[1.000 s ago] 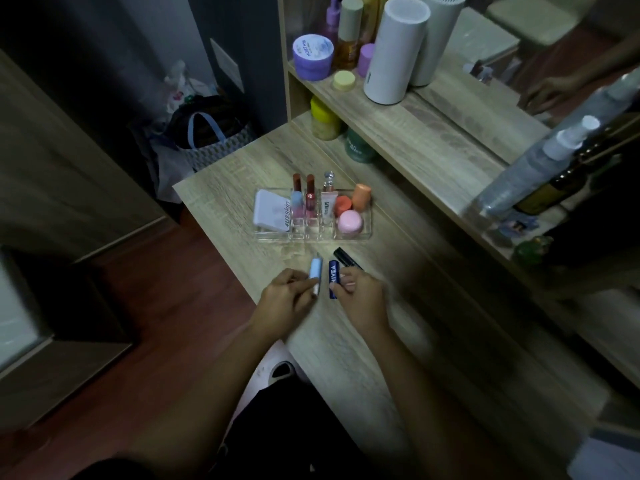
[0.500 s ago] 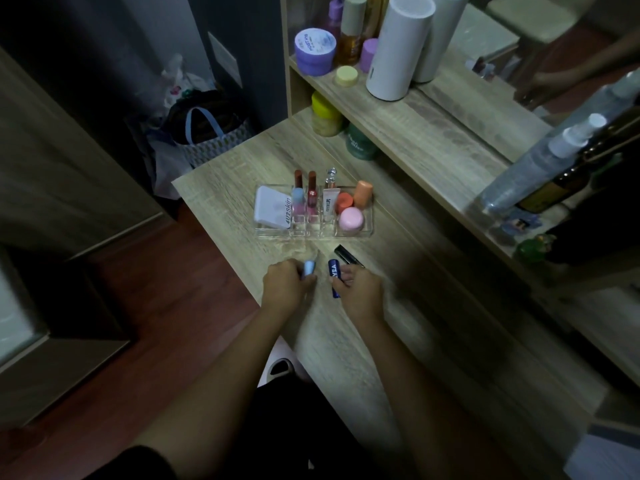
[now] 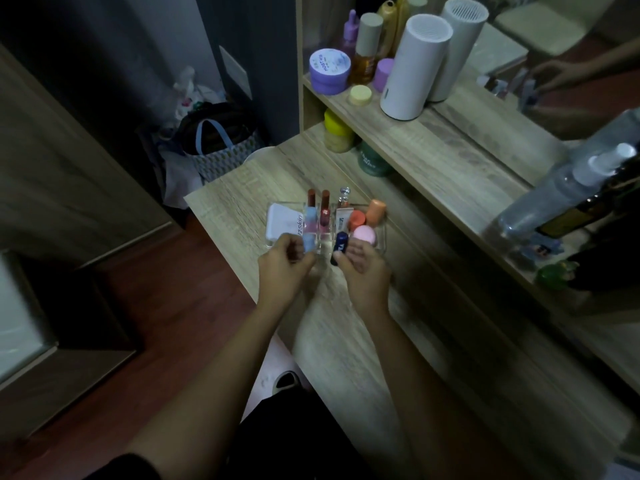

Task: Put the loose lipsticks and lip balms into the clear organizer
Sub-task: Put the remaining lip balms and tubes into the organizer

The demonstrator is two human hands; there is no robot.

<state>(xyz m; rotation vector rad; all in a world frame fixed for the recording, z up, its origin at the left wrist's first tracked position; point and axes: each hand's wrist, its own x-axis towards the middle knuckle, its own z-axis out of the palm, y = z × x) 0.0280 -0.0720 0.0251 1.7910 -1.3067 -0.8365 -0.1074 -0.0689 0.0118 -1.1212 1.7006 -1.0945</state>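
Observation:
The clear organizer (image 3: 381,239) sits on the wooden desk and holds two red lipsticks (image 3: 325,207), a small tube, a white flat item and pink and orange round pots. My left hand (image 3: 282,268) is shut on a light blue lip balm (image 3: 309,241), held upright at the organizer's front left slots. My right hand (image 3: 363,268) grips a dark blue lip balm (image 3: 340,245), upright at the front edge beside the pink pot (image 3: 364,235). The black lipstick seen earlier on the desk is hidden, likely behind my right hand.
A raised shelf (image 3: 415,143) behind the desk carries a white cylinder (image 3: 412,64), a purple jar (image 3: 329,72), bottles and a spray bottle (image 3: 568,192). Yellow and green jars stand under the shelf. A bag (image 3: 221,147) sits on the floor to the left of the desk.
Both hands lifted their lip balms off the desk and carried them forward to the organizer's front edge. The black lipstick is no longer visible.

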